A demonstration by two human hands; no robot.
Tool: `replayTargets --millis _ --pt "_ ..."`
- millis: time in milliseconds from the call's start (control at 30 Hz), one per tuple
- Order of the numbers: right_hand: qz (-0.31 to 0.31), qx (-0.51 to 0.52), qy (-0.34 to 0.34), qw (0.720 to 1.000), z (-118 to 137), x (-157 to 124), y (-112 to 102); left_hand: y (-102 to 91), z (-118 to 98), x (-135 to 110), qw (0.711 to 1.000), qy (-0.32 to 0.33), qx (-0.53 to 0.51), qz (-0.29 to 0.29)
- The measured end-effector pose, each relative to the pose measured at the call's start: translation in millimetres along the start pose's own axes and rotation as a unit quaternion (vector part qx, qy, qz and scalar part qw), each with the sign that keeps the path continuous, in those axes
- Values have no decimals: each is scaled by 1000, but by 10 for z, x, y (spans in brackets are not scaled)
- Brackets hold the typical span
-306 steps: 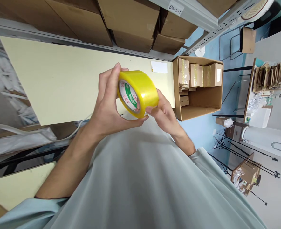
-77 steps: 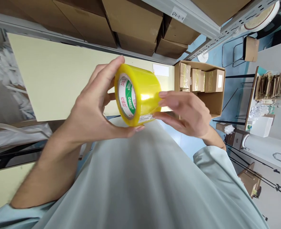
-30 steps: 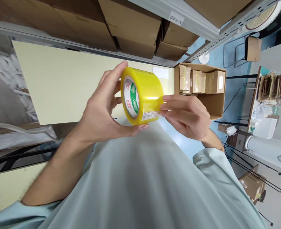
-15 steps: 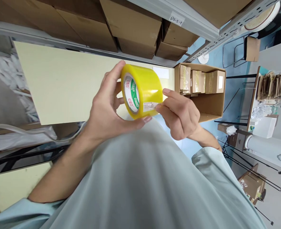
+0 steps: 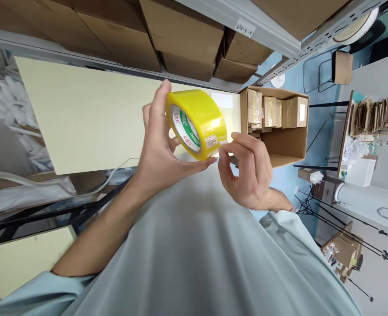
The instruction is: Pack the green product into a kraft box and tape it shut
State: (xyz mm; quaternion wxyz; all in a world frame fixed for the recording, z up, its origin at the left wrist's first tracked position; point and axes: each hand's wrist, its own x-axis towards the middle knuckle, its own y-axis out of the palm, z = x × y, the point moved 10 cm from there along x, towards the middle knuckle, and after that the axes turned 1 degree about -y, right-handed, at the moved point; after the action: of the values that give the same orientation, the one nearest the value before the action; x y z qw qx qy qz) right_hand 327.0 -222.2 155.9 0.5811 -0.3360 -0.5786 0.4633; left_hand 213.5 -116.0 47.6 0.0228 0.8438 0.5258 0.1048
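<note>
Left hand: The left hand holds a round yellow roll of sticky tape. It is closed on the roll, with one finger over the top and another under the bottom.
Right hand: The right hand pinches its thumb and first finger together at the low right edge of the roll, just beside a small white sticker. Its other fingers curl in.
Tape roll: It is up in the air in front of the person's chest. It is tilted, and its green and white ring shows.
Table: A pale yellow flat table top lies behind the hands. A small white card sits at its far corner.
Box: An open brown cardboard box stands just beside the table, with small brown packets inside.
Shelf: Big brown cardboard boxes sit above the table.
Shirt: A light blue-grey shirt fills the bottom.
</note>
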Motion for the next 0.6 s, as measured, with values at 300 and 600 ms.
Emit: replayTargets --millis 300,600 --pt "-68 -60 33 995 327 -50 -56 -113 114 -60 996 -16 -5 -91" --pt "5 -34 39 999 668 -70 199 -208 487 -177 996 -87 -34 -5"
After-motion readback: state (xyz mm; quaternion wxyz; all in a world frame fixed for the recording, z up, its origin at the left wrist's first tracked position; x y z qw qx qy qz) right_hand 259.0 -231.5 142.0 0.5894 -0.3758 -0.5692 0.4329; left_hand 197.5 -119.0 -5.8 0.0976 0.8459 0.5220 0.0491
